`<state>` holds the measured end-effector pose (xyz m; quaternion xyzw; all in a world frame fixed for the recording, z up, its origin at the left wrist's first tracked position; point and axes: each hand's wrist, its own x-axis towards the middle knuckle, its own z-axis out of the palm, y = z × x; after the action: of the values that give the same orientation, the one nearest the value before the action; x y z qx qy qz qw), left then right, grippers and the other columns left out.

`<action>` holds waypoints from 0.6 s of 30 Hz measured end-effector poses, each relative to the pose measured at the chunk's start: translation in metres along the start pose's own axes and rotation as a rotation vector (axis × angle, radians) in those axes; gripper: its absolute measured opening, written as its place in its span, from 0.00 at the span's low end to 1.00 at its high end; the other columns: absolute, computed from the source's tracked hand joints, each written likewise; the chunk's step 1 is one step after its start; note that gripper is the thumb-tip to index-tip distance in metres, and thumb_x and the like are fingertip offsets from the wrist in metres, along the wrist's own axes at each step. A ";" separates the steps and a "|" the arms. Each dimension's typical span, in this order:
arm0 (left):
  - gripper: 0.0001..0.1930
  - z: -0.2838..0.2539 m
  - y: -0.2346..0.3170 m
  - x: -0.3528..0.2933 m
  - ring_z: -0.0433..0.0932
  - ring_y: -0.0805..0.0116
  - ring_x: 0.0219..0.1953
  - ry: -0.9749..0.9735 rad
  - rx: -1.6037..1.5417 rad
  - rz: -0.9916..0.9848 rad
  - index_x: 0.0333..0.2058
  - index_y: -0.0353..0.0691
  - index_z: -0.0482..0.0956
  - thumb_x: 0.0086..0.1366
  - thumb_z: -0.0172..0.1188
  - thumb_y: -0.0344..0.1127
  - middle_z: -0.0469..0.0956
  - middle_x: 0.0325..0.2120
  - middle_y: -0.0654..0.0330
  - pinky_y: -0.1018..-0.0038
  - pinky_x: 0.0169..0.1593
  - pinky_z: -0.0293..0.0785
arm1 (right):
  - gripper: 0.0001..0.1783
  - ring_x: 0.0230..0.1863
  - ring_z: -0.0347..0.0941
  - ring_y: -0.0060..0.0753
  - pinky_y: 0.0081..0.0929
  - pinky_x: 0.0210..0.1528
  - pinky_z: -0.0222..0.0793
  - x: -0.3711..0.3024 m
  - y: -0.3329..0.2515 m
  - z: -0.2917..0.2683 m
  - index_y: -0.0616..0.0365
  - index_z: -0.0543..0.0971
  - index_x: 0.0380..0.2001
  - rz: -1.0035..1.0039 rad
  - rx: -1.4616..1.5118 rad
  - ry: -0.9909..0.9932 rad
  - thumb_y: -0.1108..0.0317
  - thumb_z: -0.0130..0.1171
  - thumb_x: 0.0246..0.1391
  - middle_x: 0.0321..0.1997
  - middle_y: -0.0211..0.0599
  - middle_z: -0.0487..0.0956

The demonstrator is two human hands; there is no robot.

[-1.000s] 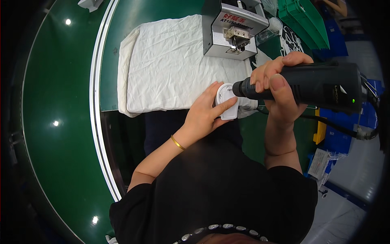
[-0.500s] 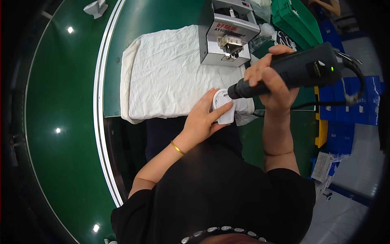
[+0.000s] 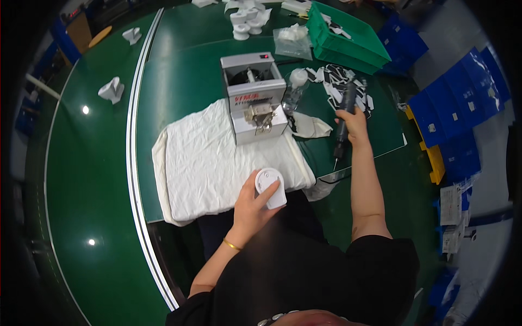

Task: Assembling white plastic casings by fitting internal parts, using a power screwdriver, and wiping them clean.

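The right hand (image 3: 354, 122) has withdrawn the black electric screwdriver (image 3: 342, 122) from the white round device (image 3: 270, 187), fingers closed on it above the desk (image 3: 179, 81). The left hand (image 3: 251, 209) grips the device at the white cloth (image 3: 217, 163) edge; fastening appears paused.

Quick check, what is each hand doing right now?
Left hand: closed around a small white plastic device with a round face.
Right hand: closed around a dark pen-shaped electric screwdriver, tip pointing down.

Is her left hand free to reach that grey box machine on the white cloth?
Probably not: the left hand is gripping a white plastic part, though the cloth toward the grey box machine lies bare.
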<state>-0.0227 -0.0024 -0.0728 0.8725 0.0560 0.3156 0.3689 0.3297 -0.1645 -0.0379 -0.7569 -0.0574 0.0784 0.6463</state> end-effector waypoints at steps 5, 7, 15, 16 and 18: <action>0.36 0.001 -0.001 0.006 0.71 0.43 0.57 -0.008 0.009 0.027 0.54 0.52 0.79 0.41 0.79 0.34 0.67 0.59 0.42 0.58 0.57 0.73 | 0.25 0.37 0.76 0.29 0.26 0.41 0.71 0.033 0.030 0.037 0.67 0.79 0.45 -0.210 -0.205 -0.081 0.72 0.68 0.39 0.37 0.38 0.81; 0.36 0.001 -0.001 0.007 0.71 0.43 0.58 -0.019 0.016 0.030 0.54 0.52 0.79 0.41 0.79 0.34 0.67 0.59 0.42 0.59 0.57 0.73 | 0.26 0.37 0.77 0.30 0.26 0.42 0.71 0.043 0.031 0.052 0.67 0.78 0.46 -0.289 -0.331 -0.055 0.71 0.68 0.39 0.38 0.40 0.82; 0.36 0.003 0.003 0.001 0.71 0.43 0.58 -0.029 0.035 0.018 0.53 0.50 0.80 0.40 0.79 0.35 0.68 0.58 0.42 0.59 0.58 0.72 | 0.35 0.54 0.74 0.48 0.36 0.56 0.69 0.022 0.024 0.051 0.63 0.77 0.54 -0.520 -0.604 0.041 0.57 0.71 0.43 0.52 0.51 0.76; 0.36 0.005 0.002 0.000 0.71 0.43 0.58 -0.028 0.036 0.007 0.53 0.49 0.80 0.40 0.79 0.35 0.69 0.58 0.42 0.59 0.57 0.72 | 0.31 0.48 0.77 0.45 0.35 0.49 0.73 0.011 0.032 0.049 0.61 0.79 0.51 -0.690 -0.639 0.133 0.58 0.72 0.44 0.48 0.49 0.78; 0.35 0.001 0.002 -0.003 0.72 0.43 0.56 -0.018 0.031 0.022 0.53 0.48 0.80 0.41 0.79 0.34 0.70 0.57 0.42 0.59 0.57 0.73 | 0.26 0.45 0.77 0.42 0.32 0.46 0.73 -0.031 0.020 0.051 0.60 0.79 0.49 -0.667 -0.527 0.043 0.62 0.71 0.46 0.46 0.44 0.79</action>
<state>-0.0249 -0.0059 -0.0734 0.8814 0.0477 0.3109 0.3523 0.2889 -0.1241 -0.0635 -0.8376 -0.3038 -0.1683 0.4217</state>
